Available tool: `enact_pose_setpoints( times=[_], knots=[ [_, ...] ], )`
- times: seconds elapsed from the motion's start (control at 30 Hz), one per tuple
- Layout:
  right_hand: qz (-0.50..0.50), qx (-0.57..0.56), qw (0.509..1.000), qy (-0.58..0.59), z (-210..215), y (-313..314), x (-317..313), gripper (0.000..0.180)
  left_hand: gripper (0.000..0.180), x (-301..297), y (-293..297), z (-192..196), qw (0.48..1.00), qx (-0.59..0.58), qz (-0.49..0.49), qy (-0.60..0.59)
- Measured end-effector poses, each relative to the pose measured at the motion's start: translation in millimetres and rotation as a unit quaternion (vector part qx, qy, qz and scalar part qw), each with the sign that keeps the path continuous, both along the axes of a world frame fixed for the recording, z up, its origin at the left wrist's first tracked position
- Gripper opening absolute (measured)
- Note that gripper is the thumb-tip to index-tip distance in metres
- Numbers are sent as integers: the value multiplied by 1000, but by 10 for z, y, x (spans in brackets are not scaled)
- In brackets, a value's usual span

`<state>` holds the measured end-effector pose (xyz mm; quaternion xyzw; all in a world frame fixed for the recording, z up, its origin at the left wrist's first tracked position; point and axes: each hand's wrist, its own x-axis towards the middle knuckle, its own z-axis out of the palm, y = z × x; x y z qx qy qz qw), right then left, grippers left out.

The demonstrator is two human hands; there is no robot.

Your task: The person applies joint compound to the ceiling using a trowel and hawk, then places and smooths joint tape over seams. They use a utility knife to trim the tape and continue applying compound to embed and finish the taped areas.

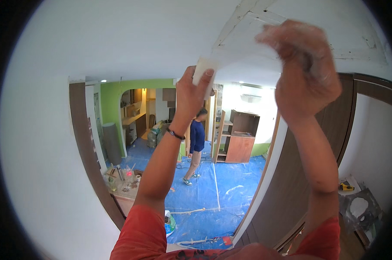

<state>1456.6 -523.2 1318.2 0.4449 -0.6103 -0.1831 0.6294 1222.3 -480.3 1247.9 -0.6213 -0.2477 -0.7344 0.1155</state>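
Both my arms reach up to the white ceiling (131,34). My left hand (190,95) is closed around a pale, flat rectangular piece (203,69), thumb pressed on its face; its far end blurs against the ceiling. Higher up and to the right, my right hand (308,73) is dusted with white and smeared by motion. Its fingers look bent, but whether they hold anything cannot be made out. Beside and behind that hand is a ceiling panel seam (230,32) with rough, whitish edges and small dark marks.
A doorway opens onto a floor under blue sheeting (235,182), where a person (197,134) in a dark blue top stands. Brown cabinet (241,136) beyond; cluttered low table (126,186) at left. Dark wardrobe panels (287,190) at right, near a board with white paste (359,207).
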Motion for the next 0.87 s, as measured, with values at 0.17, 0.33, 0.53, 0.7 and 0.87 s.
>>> enact_pose_setpoints(
  times=[0.17, 0.33, 0.53, 0.7, 0.87],
  knots=[
    [-74, -31, 994, 70, 233, -81, -117, 23, 41, -144, 169, -264, 994, -37, 100, -19],
    [-15, -36, 992, 119, 587, -382, -64, 13, 36, -320, 298, -681, 987, 73, 124, 71],
    [32, 107, 989, 96, 936, -650, 86, 20, 34, -487, 616, -637, 994, 10, 95, -47],
    [-99, 58, 948, 296, 960, -723, 225, 23, 40, -426, 703, -391, 998, 9, 11, -62],
    [-151, 26, 944, 292, 1025, -703, 282, 24, 43, -298, 755, -111, 997, -17, -11, -69]
  ],
)
